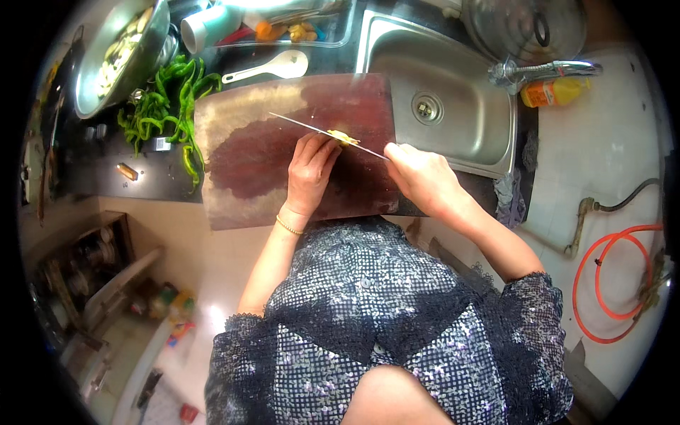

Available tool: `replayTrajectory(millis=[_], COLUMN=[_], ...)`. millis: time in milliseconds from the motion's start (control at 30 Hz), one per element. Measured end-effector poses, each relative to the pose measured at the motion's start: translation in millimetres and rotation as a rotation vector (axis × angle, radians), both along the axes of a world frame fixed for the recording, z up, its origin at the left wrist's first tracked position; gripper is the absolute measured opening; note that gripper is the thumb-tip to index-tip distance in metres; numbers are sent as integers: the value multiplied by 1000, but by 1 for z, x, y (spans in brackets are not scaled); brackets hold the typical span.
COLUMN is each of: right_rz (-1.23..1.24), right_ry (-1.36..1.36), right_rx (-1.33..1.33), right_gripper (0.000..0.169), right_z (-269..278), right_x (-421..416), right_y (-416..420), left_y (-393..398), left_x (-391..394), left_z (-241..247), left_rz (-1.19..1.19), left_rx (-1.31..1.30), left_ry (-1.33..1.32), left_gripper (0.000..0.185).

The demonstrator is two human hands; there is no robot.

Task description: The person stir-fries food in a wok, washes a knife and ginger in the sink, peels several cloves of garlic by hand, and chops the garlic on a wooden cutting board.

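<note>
A large wooden cutting board (255, 154), with a dark wet patch, lies before me. My right hand (419, 172) grips a knife (303, 123) at the board's right side, and its thin blade, seen nearly edge-on, slants up to the left. Small yellow pieces of food (342, 137), perhaps ginger, lie against the blade. Bent fingers of my left hand (312, 164) press down on the near side of the blade, beside the pieces. What lies under those fingertips is hidden.
A steel sink (457, 106) adjoins the board's right side. Green chili peppers (159, 109) lie at its left, partly against its edge. Beyond are a white rice paddle (271, 66), a tilted metal bowl (154, 48) of pale pieces and a clear tray (340, 40). A yellow bottle (552, 93) lies beside the faucet (531, 71).
</note>
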State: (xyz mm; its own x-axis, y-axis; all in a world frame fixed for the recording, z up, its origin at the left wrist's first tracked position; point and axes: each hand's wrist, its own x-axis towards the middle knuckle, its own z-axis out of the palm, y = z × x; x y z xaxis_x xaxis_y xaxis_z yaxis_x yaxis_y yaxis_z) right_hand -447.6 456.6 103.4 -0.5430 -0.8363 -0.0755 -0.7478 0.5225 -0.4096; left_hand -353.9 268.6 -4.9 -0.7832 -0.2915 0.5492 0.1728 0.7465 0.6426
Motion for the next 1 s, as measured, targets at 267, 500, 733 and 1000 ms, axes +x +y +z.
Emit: replayTrajectory(millis=[267, 500, 733, 1000], right_rz=[-50, -34, -90, -112], right_ry=[14, -7, -4, -93], right_rx=[40, 55, 22, 79], right_gripper=[10, 10, 10, 11], right_z=[-35, -2, -38, -12], right_x=[-1, 6, 2, 7], right_y=[-40, -10, -56, -27], left_y=[0, -1, -1, -2], left_x=[-1, 0, -2, 0], left_z=[-1, -5, -3, -3], left_rz=[-17, -1, -18, 2], left_rx=[3, -1, 49, 68], left_ry=[10, -1, 25, 14], left_gripper=[22, 21, 21, 22])
